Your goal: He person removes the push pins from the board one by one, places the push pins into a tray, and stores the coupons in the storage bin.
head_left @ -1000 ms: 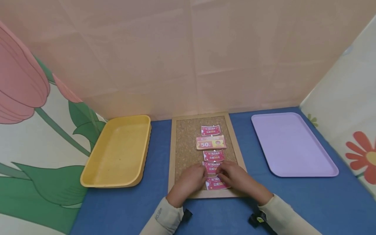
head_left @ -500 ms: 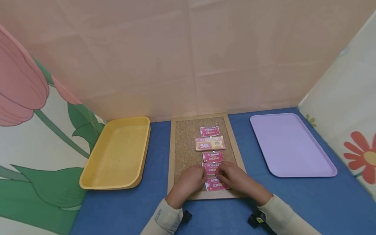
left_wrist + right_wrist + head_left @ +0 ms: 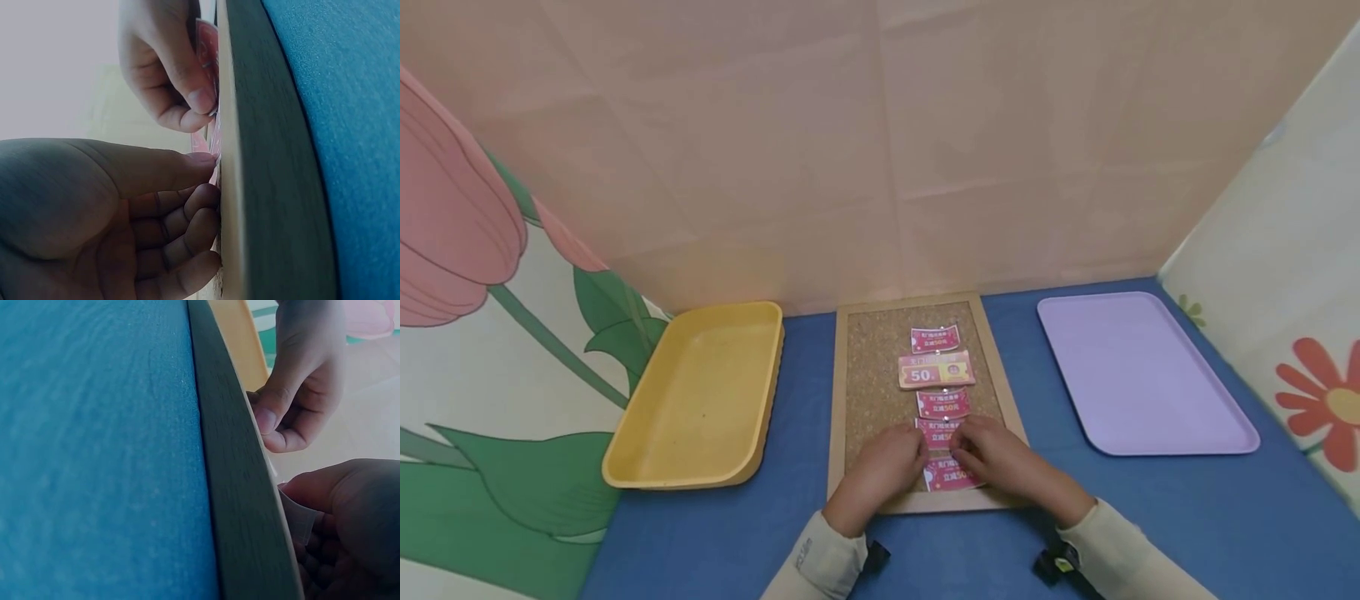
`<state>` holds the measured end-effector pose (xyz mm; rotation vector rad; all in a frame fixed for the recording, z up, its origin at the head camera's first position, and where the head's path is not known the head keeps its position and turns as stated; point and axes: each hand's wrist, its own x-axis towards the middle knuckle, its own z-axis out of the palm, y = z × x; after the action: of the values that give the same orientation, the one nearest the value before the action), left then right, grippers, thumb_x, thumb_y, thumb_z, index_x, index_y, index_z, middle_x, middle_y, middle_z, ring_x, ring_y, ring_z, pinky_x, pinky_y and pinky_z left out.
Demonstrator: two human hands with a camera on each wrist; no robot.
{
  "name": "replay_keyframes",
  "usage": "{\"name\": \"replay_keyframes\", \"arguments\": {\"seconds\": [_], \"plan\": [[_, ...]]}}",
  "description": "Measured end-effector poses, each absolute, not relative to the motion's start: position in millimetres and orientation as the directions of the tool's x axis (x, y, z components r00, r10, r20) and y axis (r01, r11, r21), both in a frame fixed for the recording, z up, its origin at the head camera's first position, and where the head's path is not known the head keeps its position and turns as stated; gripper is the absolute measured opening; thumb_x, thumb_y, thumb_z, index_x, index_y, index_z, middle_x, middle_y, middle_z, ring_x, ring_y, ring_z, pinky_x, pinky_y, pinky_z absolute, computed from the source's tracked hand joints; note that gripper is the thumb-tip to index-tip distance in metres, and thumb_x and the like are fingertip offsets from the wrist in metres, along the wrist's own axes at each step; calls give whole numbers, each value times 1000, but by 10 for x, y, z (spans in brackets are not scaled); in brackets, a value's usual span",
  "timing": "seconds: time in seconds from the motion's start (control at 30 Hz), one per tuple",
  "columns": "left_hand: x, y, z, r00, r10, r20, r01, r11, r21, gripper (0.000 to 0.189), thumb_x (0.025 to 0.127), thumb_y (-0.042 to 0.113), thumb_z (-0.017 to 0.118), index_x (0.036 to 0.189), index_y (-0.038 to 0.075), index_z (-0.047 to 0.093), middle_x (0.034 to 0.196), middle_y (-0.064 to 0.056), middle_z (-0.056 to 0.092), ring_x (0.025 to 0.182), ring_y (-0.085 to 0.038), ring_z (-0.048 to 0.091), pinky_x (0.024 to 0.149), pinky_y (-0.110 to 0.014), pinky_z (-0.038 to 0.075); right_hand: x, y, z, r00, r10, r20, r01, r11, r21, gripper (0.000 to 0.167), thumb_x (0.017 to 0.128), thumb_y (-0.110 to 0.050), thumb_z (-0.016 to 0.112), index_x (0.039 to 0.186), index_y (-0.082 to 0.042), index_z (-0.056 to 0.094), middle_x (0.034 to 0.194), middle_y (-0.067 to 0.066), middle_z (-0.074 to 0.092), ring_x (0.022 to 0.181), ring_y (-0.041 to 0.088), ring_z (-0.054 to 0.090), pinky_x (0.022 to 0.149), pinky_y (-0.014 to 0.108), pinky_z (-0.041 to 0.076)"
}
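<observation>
Several pink paper coupons stand in a column on a wood-framed corkboard. My left hand is at the left end of the front coupon, thumb and forefinger pinching its edge in the left wrist view. My right hand is bent over the same coupon's top edge, its thumb and forefinger together on a small silvery pin, mostly hidden by the fingertips. In the right wrist view the coupon's end curls up beside that thumb. Just behind lies another coupon, partly covered by the right fingers.
A yellow tray sits to the left of the board. To the right lies a flat lilac tray. A blue cloth covers the table. Fabric walls rise behind and at both sides.
Both hands keep their places at the front coupon, with hardly any motion. The whole head view shifts slightly as the head moves. Coupons and trays stay where they were.
</observation>
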<state>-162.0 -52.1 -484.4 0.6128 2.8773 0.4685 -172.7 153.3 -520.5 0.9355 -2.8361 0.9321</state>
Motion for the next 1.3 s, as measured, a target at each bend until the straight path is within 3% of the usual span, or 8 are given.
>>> {"name": "replay_keyframes", "arguments": {"seconds": [0.57,1.3], "plan": [[-1630,-502,-4868,-904,403,-143,340,880,332,25,97,25,58,75,15,61,65,5,47,54,-11,44,47,-27,36,-1730,1555,-5215,-813,-560,162,-542,623,-564,8,91,-21,69,86,-16,64,79,-12,51,71,4,48,64,27,45],[-1635,-516,-4869,-899,414,-145,342,869,357,25,96,24,59,73,15,60,63,4,47,53,-11,44,47,-27,36,-1718,1557,-5212,-827,-541,151,-514,621,-592,11,91,-16,68,85,-21,61,78,-13,51,71,4,49,63,24,45]]}}
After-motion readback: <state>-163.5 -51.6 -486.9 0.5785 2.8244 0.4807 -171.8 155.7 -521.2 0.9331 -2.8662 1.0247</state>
